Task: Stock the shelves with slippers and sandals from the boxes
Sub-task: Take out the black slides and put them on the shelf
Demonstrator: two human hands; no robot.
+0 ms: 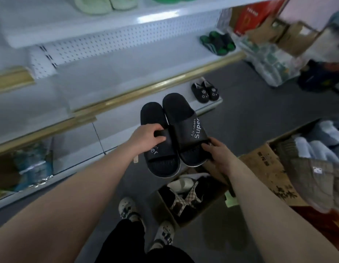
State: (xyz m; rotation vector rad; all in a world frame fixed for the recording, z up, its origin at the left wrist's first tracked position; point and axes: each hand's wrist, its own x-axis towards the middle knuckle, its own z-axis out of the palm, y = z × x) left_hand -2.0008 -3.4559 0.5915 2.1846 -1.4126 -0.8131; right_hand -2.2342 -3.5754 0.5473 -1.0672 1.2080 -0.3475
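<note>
Left hand [145, 135]: grasping the left black slide [161, 154], fingers curled round its band. Right black slide [183, 126], band printed "Super", lies alongside, touching it. Right hand [216, 150]: I see fingers curled on that slide's toe end, gripping. Both slides are in the air before the bottom shelf [123, 120], above an open cardboard box [164, 207] of mixed footwear. Small black children's shoes [204, 92] stand farther right on that shelf.
</note>
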